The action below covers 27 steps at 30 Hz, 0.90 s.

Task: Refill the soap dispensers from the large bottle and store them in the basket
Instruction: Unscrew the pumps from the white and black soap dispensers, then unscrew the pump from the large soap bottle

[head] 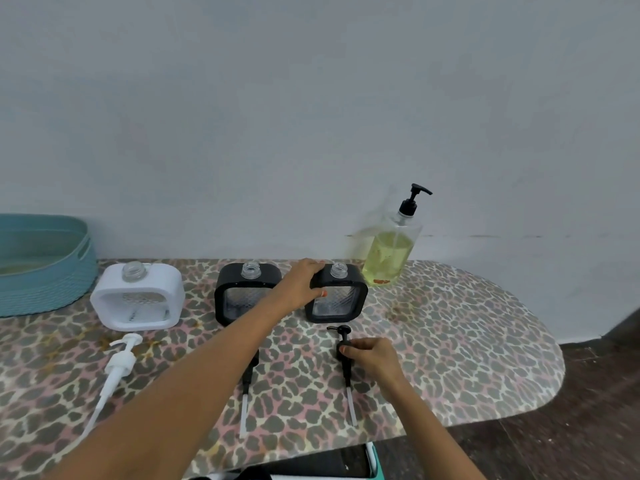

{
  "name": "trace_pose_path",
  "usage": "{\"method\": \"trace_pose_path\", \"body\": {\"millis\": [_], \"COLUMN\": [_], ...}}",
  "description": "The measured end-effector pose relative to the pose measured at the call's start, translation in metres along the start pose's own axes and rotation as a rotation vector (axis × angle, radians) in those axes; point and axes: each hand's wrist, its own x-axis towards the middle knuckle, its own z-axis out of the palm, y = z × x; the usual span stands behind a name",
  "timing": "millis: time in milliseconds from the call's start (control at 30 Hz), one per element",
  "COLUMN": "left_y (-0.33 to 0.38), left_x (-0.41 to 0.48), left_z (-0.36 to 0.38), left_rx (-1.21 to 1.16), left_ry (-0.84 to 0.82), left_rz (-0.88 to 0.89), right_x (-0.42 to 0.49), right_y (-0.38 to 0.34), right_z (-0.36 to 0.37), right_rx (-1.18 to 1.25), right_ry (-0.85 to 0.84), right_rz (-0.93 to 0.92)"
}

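Three square dispensers stand uncapped on the leopard-print table: a white dispenser at left, a black dispenser in the middle and a second black dispenser at right. My left hand grips the top left corner of the right black dispenser. My right hand holds a black pump lying on the table just in front of it. The large bottle of yellow soap, pump on, stands behind at the wall. A teal basket sits at the far left.
A white pump lies in front of the white dispenser. Another black pump lies partly under my left forearm. The table's rounded edge drops to dark floor on the right. A wall stands close behind.
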Motion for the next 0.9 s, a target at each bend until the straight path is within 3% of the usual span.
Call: {"method": "trace_pose_path", "body": {"millis": [133, 300, 600, 700, 900], "left_y": [0.003, 0.014, 0.046, 0.054, 0.065], "left_x": [-0.007, -0.003, 0.05, 0.074, 0.124], "left_z": [-0.001, -0.01, 0.011, 0.02, 0.033], "left_rx": [0.003, -0.029, -0.112, -0.143, -0.257], "left_ry": [0.022, 0.109, 0.266, 0.228, 0.109], "left_rz": [0.013, 0.046, 0.083, 0.068, 0.001], "right_x": [-0.002, 0.008, 0.081, 0.112, 0.164], "right_y": [-0.007, -0.03, -0.066, -0.068, -0.065], "right_z": [-0.014, -0.046, -0.099, -0.112, -0.127], "right_rx": [0.032, 0.001, -0.003, -0.02, 0.011], "right_ry": [0.051, 0.142, 0.354, 0.315, 0.075], "right_rz": [-0.021, -0.184, -0.362, -0.369, -0.373]}}
